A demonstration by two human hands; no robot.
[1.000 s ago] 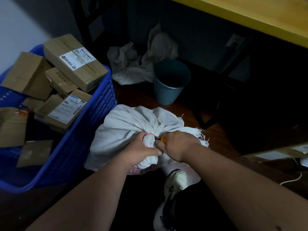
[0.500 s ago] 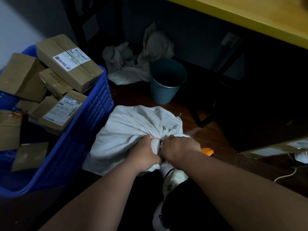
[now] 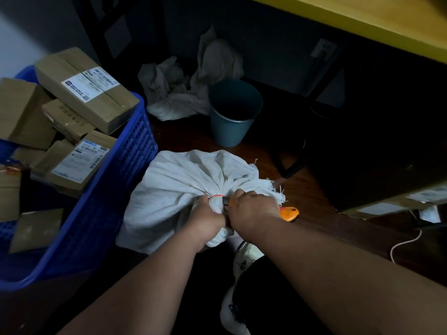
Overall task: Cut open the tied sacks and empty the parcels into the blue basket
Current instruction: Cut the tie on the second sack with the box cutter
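Note:
A full white woven sack (image 3: 183, 187) lies on the dark wooden floor, its neck bound by a thin red tie (image 3: 216, 196). My left hand (image 3: 210, 215) grips the gathered neck just below the tie. My right hand (image 3: 254, 210) holds an orange cutter (image 3: 289, 213), whose dark tip sits against the neck beside the tie. To the left stands the blue basket (image 3: 116, 189), piled with several brown cardboard parcels (image 3: 84, 88) carrying white labels.
A teal bin (image 3: 233, 112) stands behind the sack, with emptied white sacks (image 3: 183, 88) crumpled beside it. A yellow tabletop (image 3: 362, 18) overhangs at the upper right, dark furniture beneath it. My white shoe (image 3: 246, 259) is just under my hands. A white cable (image 3: 404, 245) lies at right.
The cutter's tip has come back against the sack's neck by the red tie, and its orange handle now sticks out past my right wrist. My left hand keeps its grip.

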